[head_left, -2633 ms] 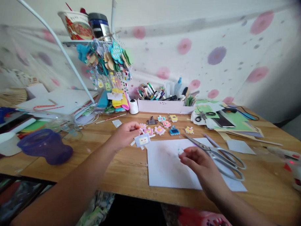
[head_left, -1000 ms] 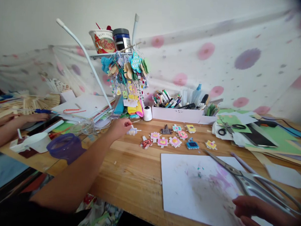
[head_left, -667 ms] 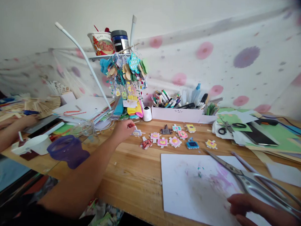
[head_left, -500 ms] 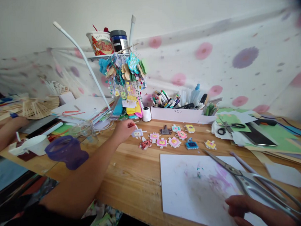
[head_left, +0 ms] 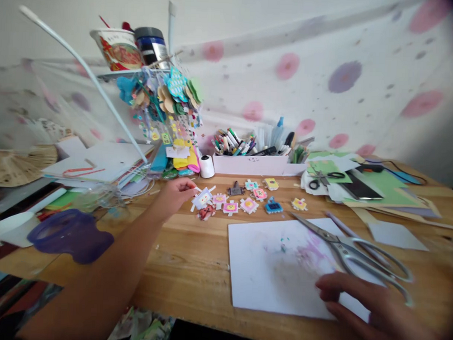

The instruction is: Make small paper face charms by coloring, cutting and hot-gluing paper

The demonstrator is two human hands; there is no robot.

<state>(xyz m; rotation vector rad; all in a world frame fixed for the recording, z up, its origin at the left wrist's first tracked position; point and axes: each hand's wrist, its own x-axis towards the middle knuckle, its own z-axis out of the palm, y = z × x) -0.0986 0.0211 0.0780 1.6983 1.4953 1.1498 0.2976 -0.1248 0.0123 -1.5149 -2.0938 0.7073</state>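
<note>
My left hand [head_left: 179,194] pinches the edge of a small lavender paper cutout [head_left: 202,198] with white tabs. The cutout is tilted and partly overlaps a red one [head_left: 206,212] in view. Several similar cutouts lie to its right, among them a pink one [head_left: 230,207], a blue one [head_left: 273,206] and a yellow one [head_left: 299,204]. My right hand [head_left: 359,301] hovers with fingers apart over the corner of a stained white sheet [head_left: 260,270], holding nothing. Close to it, large metal scissors [head_left: 333,239] lie across the sheet's right side, beside a purple pencil-like stick [head_left: 338,222].
A long white box [head_left: 249,166] of pens stands at the back, with a white thread spool [head_left: 207,166] beside it. A purple translucent container [head_left: 70,236] is on the left. Small scissors [head_left: 325,178], a dark phone-like slab [head_left: 363,184] and papers lie at right.
The view has turned right, so everything sits further left. My left hand has tilted the lavender cutout and brought it over the red one. Another person's arm at far left has mostly left view.
</note>
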